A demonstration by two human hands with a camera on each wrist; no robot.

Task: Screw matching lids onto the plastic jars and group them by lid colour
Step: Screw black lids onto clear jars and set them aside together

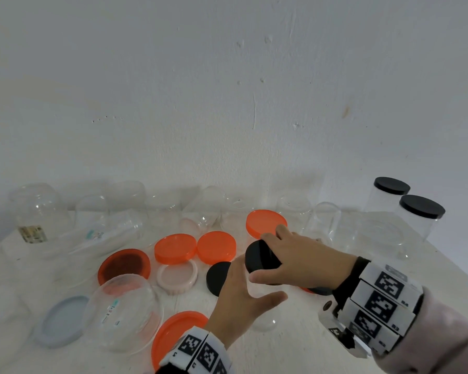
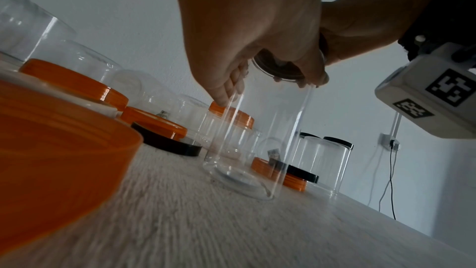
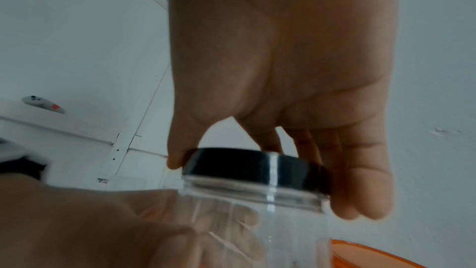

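Observation:
My right hand (image 1: 270,255) grips a black lid (image 1: 257,257) from above, thumb on one side and fingers round the other. The lid sits on the mouth of an upright clear jar (image 2: 257,140) standing on the table. My left hand (image 1: 250,288) holds that jar near its top, fingers curled round the wall. In the right wrist view the black lid (image 3: 252,168) lies slightly tilted on the jar's threaded neck (image 3: 257,195). Two capped jars with black lids (image 1: 392,186) (image 1: 422,206) stand at the back right.
A loose black lid (image 1: 218,276) lies left of my hands. Several orange lids (image 1: 174,248) (image 1: 265,222), a pink lid (image 1: 176,278) and a grey-blue lid (image 1: 62,319) are scattered about. Clear open jars (image 1: 38,211) stand or lie along the wall and left. The table edge (image 1: 443,265) runs at the right.

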